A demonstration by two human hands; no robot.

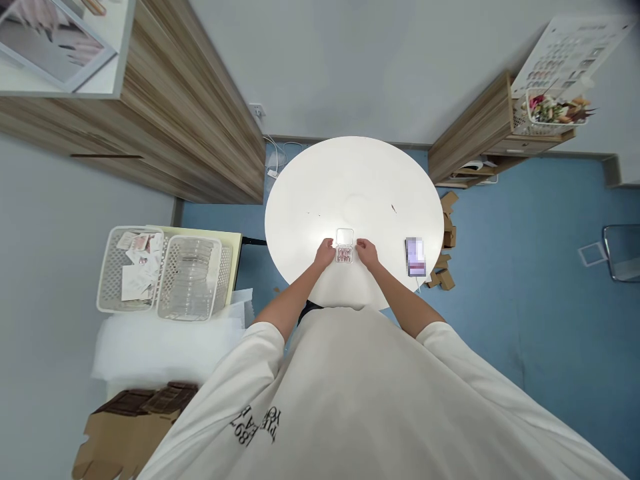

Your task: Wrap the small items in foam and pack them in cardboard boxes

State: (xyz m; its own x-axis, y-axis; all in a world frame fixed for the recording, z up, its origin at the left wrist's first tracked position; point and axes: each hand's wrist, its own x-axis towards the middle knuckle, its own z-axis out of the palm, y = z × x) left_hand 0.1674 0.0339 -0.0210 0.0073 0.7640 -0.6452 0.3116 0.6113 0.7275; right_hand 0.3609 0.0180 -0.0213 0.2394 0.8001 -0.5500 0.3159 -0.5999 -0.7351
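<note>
A small clear plastic box lies on the white round table, its clear lid folded open to the far side. Inside it are several small pinkish-red pieces, too small to name for certain. At the box's left edge is my left hand, its fingers curled in and gripping the side. My right hand is closed in the same way at the right edge. Parts of the fingertips are hidden or too small to make out clearly.
A phone with a cable lies on the table's right side. To my left stand two white baskets, one with paper cards, the other with stacked clear containers. Cardboard pieces lie on the floor to the right. Wooden cabinets flank the table.
</note>
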